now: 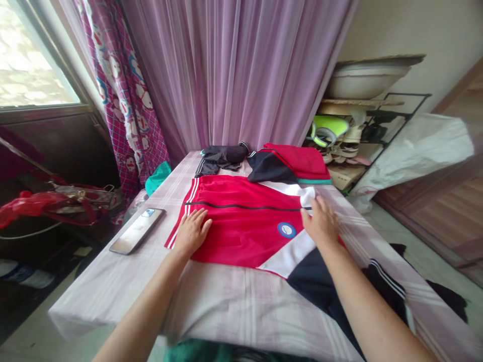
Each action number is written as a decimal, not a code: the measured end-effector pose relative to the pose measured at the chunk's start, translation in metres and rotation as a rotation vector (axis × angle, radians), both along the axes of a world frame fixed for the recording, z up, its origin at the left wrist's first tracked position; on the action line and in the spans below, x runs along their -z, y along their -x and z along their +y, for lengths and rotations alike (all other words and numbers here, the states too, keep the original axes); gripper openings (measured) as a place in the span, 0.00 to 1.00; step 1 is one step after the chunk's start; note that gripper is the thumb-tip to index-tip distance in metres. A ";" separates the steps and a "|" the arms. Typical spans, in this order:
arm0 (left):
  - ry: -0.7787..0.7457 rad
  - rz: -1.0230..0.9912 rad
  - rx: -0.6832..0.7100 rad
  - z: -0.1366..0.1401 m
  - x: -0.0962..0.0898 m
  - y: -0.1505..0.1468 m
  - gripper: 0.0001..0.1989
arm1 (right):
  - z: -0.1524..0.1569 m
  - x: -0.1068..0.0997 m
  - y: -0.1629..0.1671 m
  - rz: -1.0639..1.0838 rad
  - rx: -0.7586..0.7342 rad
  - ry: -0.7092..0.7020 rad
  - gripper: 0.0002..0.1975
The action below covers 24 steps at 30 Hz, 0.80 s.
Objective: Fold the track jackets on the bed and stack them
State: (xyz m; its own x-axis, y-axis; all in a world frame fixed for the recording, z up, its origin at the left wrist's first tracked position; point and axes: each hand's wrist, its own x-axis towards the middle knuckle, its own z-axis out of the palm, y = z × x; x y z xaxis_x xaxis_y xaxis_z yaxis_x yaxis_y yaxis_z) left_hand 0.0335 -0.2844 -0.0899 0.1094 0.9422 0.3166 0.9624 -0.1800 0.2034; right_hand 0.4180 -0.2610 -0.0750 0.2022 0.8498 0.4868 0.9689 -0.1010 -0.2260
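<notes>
A red, white and navy zip jacket (pixel 234 234) lies on its side across the table, front up, with a round blue badge below its dark zipper. Its striped hem points left and its collar end right. My left hand (pixel 192 231) rests flat on the jacket near the hem, fingers stretched out. At the collar end my right hand (pixel 323 221) lies on the fabric beside the white collar (pixel 307 195), thumb and fingers apart. One navy sleeve (pixel 320 281) runs toward the near right, partly under my right forearm.
A phone (pixel 138 231) lies left of the jacket on the checked tablecloth (pixel 234 311). Behind are a bunched dark garment (pixel 224 157) and folded red and navy clothing (pixel 298 160). A shoe rack (pixel 377 125) stands at the right; purple curtains (pixel 241 70) hang behind the table.
</notes>
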 end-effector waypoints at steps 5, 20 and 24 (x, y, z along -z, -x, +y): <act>0.080 0.083 -0.037 0.013 0.004 -0.022 0.24 | -0.009 0.023 0.072 -0.122 -0.351 0.321 0.28; -0.076 -0.089 -0.124 -0.008 0.005 0.021 0.23 | -0.017 0.031 0.067 -0.136 -0.209 0.399 0.27; 0.087 -0.103 -0.388 -0.015 0.001 0.048 0.23 | -0.017 0.031 0.065 -0.122 -0.219 0.372 0.26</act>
